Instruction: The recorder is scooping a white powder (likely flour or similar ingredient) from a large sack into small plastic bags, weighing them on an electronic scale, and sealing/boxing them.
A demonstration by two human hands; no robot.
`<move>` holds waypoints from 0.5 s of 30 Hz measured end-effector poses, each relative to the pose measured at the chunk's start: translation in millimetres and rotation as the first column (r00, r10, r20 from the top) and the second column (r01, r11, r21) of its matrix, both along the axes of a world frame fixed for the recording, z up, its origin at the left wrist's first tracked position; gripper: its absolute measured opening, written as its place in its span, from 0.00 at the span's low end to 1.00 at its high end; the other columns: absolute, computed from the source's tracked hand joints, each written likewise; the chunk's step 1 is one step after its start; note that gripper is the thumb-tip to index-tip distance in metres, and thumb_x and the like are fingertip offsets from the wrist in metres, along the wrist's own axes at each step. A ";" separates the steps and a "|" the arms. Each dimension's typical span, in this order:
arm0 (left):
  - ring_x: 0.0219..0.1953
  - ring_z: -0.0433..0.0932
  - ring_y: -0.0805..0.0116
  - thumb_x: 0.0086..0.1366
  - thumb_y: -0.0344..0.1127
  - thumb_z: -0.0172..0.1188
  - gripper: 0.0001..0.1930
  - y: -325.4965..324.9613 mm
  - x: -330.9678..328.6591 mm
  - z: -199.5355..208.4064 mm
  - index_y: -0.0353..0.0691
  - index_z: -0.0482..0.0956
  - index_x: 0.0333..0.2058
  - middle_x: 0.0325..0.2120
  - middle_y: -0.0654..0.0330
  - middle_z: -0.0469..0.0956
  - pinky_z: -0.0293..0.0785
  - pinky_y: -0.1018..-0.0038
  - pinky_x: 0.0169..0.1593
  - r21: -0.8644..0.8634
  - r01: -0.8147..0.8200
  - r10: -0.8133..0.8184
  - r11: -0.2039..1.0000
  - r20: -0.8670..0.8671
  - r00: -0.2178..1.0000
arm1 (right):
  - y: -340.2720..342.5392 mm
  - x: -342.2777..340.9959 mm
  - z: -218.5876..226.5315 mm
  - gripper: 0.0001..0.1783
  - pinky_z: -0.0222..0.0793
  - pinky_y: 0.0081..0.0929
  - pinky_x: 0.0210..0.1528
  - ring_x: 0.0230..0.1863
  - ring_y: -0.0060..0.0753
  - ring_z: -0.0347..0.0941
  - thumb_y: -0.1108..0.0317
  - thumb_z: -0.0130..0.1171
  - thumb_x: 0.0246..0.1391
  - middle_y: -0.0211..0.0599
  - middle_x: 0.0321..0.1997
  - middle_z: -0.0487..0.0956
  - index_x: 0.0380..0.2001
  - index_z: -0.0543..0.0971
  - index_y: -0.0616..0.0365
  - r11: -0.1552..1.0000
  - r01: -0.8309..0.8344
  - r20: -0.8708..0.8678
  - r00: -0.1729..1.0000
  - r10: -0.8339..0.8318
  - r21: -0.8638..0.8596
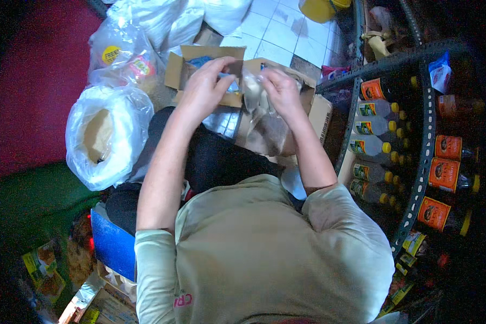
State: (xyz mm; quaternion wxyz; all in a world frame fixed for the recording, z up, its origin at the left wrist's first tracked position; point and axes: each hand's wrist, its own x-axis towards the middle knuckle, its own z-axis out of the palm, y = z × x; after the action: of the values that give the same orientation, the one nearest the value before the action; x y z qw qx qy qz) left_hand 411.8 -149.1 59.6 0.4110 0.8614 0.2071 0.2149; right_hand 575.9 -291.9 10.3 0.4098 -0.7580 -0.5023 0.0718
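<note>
My left hand point(204, 89) is over a small open cardboard box point(210, 52), its fingers curved and the thumb apart, with nothing seen in it. Blue packets point(198, 61) show inside that box. To the right, my right hand point(282, 93) is closed, fingertips pinching a clear plastic bag point(252, 89) with something pale in or behind it. The bag hangs over a second open cardboard box point(306, 78), where more crumpled clear plastic point(270, 129) lies. Slight blur hides the exact fingertip contact.
A plastic-lined sack point(81, 135) holding pale powder stands open on the left, below a clear bag point(127, 54). White sacks point(221, 13) lie at the far side on tiled floor point(270, 29). A metal shelf point(413, 210) with bottles point(371, 128) flanks my right; a blue box point(113, 240) sits lower left.
</note>
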 end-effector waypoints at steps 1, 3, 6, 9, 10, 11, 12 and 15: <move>0.42 0.74 0.66 0.61 0.33 0.56 0.19 4.7 -10.0 -6.6 0.38 0.71 0.51 0.42 0.54 0.75 0.70 0.72 0.46 0.028 0.019 -0.018 0.999 -0.025 1.000 | -12.8 9.3 -16.3 0.10 0.70 0.31 0.40 0.37 0.41 0.76 0.67 0.54 0.54 0.44 0.36 0.79 0.36 0.79 0.61 0.997 0.044 -0.091 0.995 -0.049 -0.058; 0.46 0.75 0.60 0.59 0.33 0.58 0.21 21.2 -40.5 -16.8 0.37 0.71 0.52 0.47 0.52 0.74 0.69 0.69 0.50 0.032 0.004 -0.003 0.999 -0.048 0.999 | -37.5 22.7 -58.3 0.11 0.69 0.39 0.40 0.37 0.50 0.75 0.63 0.54 0.54 0.47 0.35 0.78 0.34 0.79 0.59 0.985 0.095 -0.263 0.956 -0.130 -0.141; 0.41 0.73 0.72 0.61 0.32 0.57 0.19 40.7 -101.0 -26.6 0.37 0.72 0.52 0.44 0.58 0.75 0.67 0.77 0.48 -0.293 -0.277 0.257 0.915 -0.107 0.961 | -65.0 32.5 -135.7 0.13 0.69 0.38 0.41 0.38 0.51 0.75 0.61 0.54 0.55 0.49 0.35 0.78 0.35 0.79 0.59 0.926 0.160 -0.296 0.917 -0.268 -0.343; 0.43 0.74 0.68 0.62 0.33 0.55 0.17 47.3 -151.4 -36.1 0.32 0.72 0.49 0.44 0.56 0.75 0.67 0.73 0.51 -0.322 -0.513 0.507 0.795 -0.111 0.855 | -93.6 30.9 -205.9 0.13 0.70 0.31 0.41 0.35 0.35 0.77 0.63 0.55 0.55 0.44 0.31 0.80 0.39 0.79 0.59 0.821 0.265 -0.256 0.863 -0.436 -0.506; 0.42 0.74 0.68 0.63 0.32 0.54 0.17 46.5 -163.4 -41.3 0.32 0.72 0.49 0.45 0.56 0.74 0.68 0.73 0.51 -0.368 -0.540 0.548 0.757 -0.094 0.831 | -104.6 34.2 -222.0 0.13 0.70 0.33 0.41 0.35 0.39 0.77 0.62 0.55 0.55 0.45 0.31 0.80 0.38 0.80 0.58 0.805 0.325 -0.180 0.868 -0.462 -0.497; 0.41 0.74 0.68 0.63 0.32 0.53 0.17 44.7 -171.4 -48.1 0.32 0.72 0.49 0.45 0.56 0.74 0.68 0.72 0.50 -0.404 -0.590 0.605 0.698 -0.107 0.789 | -113.1 37.5 -235.0 0.14 0.69 0.35 0.41 0.34 0.43 0.76 0.61 0.56 0.54 0.46 0.31 0.80 0.38 0.80 0.58 0.761 0.392 -0.102 0.854 -0.510 -0.517; 0.40 0.74 0.68 0.64 0.32 0.52 0.16 41.3 -177.1 -55.4 0.32 0.71 0.49 0.45 0.56 0.74 0.68 0.72 0.49 -0.419 -0.596 0.625 0.685 -0.084 0.776 | -119.4 40.5 -245.1 0.14 0.69 0.38 0.42 0.34 0.46 0.76 0.60 0.56 0.54 0.47 0.31 0.80 0.37 0.81 0.57 0.704 0.454 -0.022 0.832 -0.554 -0.547; 0.40 0.74 0.69 0.64 0.34 0.53 0.16 34.9 -185.5 -74.1 0.33 0.71 0.49 0.45 0.56 0.74 0.67 0.73 0.47 -0.481 -0.565 0.629 0.671 -0.034 0.777 | -126.8 70.0 -258.0 0.16 0.69 0.42 0.42 0.35 0.54 0.75 0.55 0.56 0.52 0.52 0.32 0.79 0.31 0.81 0.57 0.629 0.481 0.006 0.797 -0.604 -0.611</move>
State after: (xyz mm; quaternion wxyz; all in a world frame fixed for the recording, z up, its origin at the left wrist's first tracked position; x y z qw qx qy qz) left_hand 226.3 -114.2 -14.5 0.5246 0.6046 0.4946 0.3386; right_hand 645.9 -418.7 -247.7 0.2071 -0.9503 -0.1582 0.1704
